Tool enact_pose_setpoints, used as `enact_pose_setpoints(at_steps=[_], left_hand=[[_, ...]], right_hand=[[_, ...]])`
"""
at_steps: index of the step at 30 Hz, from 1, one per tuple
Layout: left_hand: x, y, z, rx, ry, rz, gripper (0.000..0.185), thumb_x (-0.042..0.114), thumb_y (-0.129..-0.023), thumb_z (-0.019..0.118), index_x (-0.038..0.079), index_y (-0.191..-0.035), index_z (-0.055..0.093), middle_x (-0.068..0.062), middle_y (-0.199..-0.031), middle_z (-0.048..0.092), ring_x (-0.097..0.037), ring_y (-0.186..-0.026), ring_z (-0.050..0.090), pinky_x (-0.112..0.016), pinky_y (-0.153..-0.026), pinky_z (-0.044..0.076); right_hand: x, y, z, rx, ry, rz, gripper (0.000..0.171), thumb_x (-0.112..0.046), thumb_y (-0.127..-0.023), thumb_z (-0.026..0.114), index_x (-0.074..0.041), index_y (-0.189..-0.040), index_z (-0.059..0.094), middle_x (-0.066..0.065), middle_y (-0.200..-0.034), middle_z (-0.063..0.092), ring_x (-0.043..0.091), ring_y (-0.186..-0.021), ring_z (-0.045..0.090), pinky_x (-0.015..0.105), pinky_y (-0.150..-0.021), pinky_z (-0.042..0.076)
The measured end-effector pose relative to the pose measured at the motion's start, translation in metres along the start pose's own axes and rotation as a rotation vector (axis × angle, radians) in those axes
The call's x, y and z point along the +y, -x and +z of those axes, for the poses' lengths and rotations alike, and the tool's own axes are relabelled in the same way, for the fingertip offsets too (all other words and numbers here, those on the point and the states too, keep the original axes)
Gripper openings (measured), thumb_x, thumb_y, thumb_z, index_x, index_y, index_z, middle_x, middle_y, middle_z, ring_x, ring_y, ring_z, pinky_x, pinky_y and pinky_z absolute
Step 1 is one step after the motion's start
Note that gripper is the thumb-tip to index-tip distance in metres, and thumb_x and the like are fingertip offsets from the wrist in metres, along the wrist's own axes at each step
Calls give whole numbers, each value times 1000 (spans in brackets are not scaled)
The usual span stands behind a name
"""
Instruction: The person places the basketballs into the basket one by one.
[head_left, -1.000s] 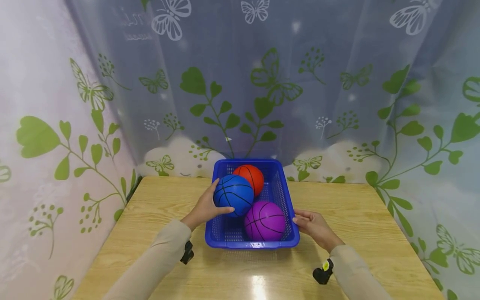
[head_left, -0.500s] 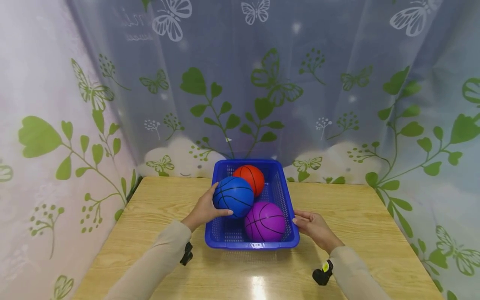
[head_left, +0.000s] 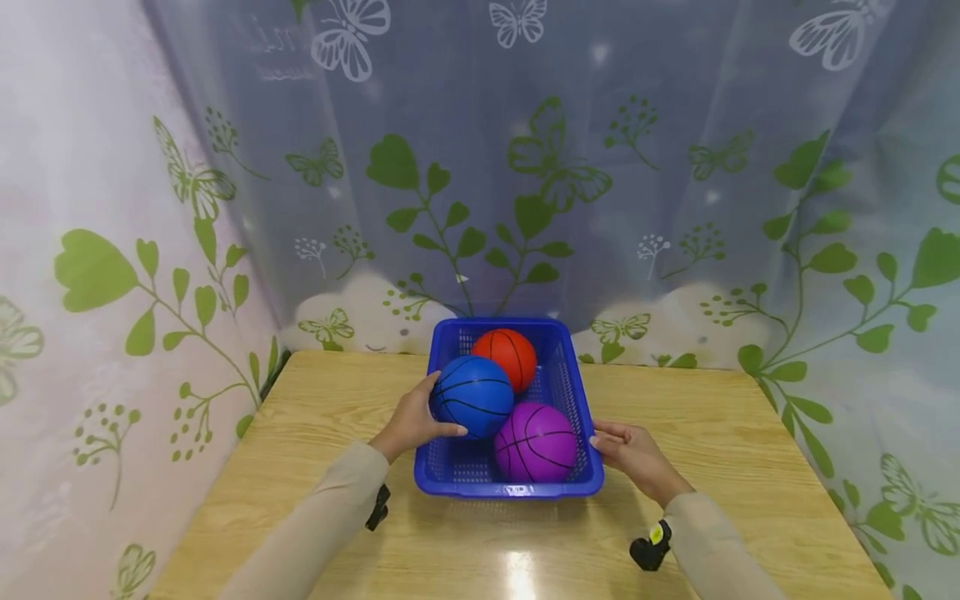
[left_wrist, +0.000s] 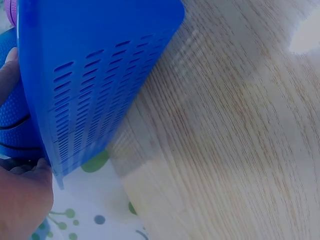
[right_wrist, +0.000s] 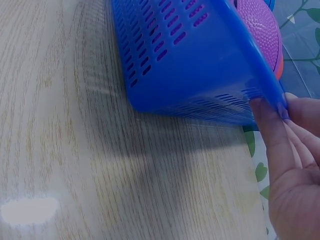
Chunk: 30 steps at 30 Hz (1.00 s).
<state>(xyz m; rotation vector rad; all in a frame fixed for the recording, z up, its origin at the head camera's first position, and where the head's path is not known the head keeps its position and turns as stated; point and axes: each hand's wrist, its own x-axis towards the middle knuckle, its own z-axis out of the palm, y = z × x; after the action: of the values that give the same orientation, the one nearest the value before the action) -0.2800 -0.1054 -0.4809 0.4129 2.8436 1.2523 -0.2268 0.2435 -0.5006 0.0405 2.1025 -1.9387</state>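
Near the table's back stands a blue plastic basket [head_left: 465, 487] with slotted walls. Inside it are three toy basketballs: a red ball [head_left: 516, 354] at the back, a purple ball [head_left: 536, 450] at the front right, and a blue ball [head_left: 474, 392] by the left wall. My left hand [head_left: 415, 422] holds the blue ball from its left side, thumb in front and fingers behind, partly hidden. At the basket's right rim, my right hand [head_left: 636, 458] pinches the edge between thumb and fingers, as the right wrist view shows of the right hand [right_wrist: 295, 180].
The wooden table [head_left: 712, 433] extends to both sides and in front of the basket. A printed curtain [head_left: 480, 167] with leaves and butterflies hangs right behind the table and along both sides. A black wrist camera [head_left: 651, 546] is strapped at the right sleeve.
The blue ball has turned and sunk slightly with my left hand, its black lines now lying differently. My right hand keeps its place on the rim. The whole view has shifted a little.
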Motion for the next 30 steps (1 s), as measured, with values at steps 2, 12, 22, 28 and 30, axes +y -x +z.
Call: enact_pose_setpoints(at_steps=[2,12,22,28,30], left_hand=[[-1,-1,0,-4,0,7,106,34,-56,84,-1,-138,26,-20,-137,35,-32,-125,34,-45,-100,31],[-2,-1,-7,-58,32,5,111,40,-58,81,4,-142,17,-18,-141,29,-33,-127,30,-47,-100,30],[9,-5,-5,19,65,127,96,37,-61,79,7,-139,30,-11,-142,30,-29,-127,31,-44,-101,31],[10,-5,-3,17,77,130,96,31,-62,80,4,-138,29,-14,-142,28,-28,-129,29,-41,-103,28],[9,-5,-2,17,78,127,96,31,-62,80,4,-138,29,-13,-142,28,-28,-129,29,-41,-103,27]], right_hand=[[0,0,0,8,-3,2,48,-9,-88,54,7,-130,38,25,-125,46,22,-105,55,32,-85,47],[3,-1,3,8,-12,3,47,-7,-88,53,8,-130,38,25,-123,48,21,-103,56,33,-85,46],[0,2,-1,2,-4,-3,47,-8,-88,53,9,-129,37,25,-123,48,21,-103,56,34,-86,46],[0,1,-1,-2,-13,-1,47,-10,-88,53,8,-129,38,25,-124,47,21,-103,56,35,-87,45],[1,1,-2,-8,-5,-1,48,-11,-88,54,8,-130,38,25,-125,46,21,-104,55,35,-88,45]])
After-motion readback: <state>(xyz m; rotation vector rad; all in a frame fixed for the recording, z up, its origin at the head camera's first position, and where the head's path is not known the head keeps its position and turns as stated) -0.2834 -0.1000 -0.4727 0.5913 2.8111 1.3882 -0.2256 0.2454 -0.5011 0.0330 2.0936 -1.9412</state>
